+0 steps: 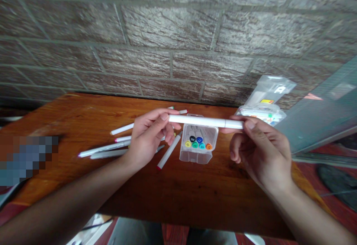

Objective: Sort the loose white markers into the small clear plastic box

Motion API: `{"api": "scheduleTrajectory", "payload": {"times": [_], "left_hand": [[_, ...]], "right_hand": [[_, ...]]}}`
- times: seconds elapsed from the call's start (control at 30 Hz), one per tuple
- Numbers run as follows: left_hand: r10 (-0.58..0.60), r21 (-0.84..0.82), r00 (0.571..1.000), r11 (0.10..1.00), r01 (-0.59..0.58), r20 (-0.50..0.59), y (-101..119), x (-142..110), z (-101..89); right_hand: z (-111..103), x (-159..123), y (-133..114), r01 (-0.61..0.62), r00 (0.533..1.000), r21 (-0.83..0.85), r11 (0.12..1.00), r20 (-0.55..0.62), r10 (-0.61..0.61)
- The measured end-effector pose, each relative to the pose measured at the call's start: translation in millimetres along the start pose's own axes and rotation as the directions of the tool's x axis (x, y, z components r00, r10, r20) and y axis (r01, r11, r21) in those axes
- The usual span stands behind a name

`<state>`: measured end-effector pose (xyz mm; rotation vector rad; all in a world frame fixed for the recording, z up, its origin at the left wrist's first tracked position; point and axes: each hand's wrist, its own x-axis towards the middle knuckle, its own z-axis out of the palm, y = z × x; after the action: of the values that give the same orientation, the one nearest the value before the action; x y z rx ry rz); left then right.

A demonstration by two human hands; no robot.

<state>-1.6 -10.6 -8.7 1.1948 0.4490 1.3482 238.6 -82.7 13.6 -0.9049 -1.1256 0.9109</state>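
Observation:
Between my two hands a white marker (pixel 199 121) is held level above the table. My left hand (pixel 149 135) pinches its left end between thumb and fingers. The right end, past a thin seam in the barrel, is gripped by my right hand (pixel 263 148). Below the marker stands a clear plastic case (pixel 196 157) with several markers in it, their round coloured ends (pixel 199 140) showing yellow, black, blue, green, turquoise and orange. A loose marker with a red end (pixel 169 151) lies left of the case. More loose markers (pixel 104 148) lie around and partly behind my left hand.
At the back right a second clear case (pixel 262 111) with its lid (pixel 272 89) raised holds more pens. A brick wall (pixel 173 25) rises behind the wooden table (pixel 195 196). A pixelated patch (pixel 28 159) covers something at the left edge.

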Motion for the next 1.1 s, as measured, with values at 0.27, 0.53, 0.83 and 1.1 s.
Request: {"api": "scheduleTrajectory", "payload": {"times": [0.27,0.53,0.83,1.1], "left_hand": [[-0.02,-0.037,1.0,0.999,0.02,0.003,1.6,-0.6,0.5],[-0.031,-0.021,1.0,0.999,0.03,-0.006,3.3,-1.0,1.5],[0.012,0.031,1.0,0.999,-0.012,0.025,-0.3,-1.9,-0.4],[0.049,0.1,0.998,0.994,-0.054,0.047,-4.4,-3.5,-3.1]], "right_hand": [[-0.6,0.5,0.0,-0.009,1.0,0.05,0.999,0.005,0.009],[-1.4,1.2,0.4,0.001,1.0,0.024,1.0,0.012,-0.002],[-0.3,3.0,0.0,-0.003,1.0,0.048,0.999,-0.01,0.003],[-1.8,1.0,3.8,0.007,1.0,0.047,0.999,0.0,-0.007]]}}
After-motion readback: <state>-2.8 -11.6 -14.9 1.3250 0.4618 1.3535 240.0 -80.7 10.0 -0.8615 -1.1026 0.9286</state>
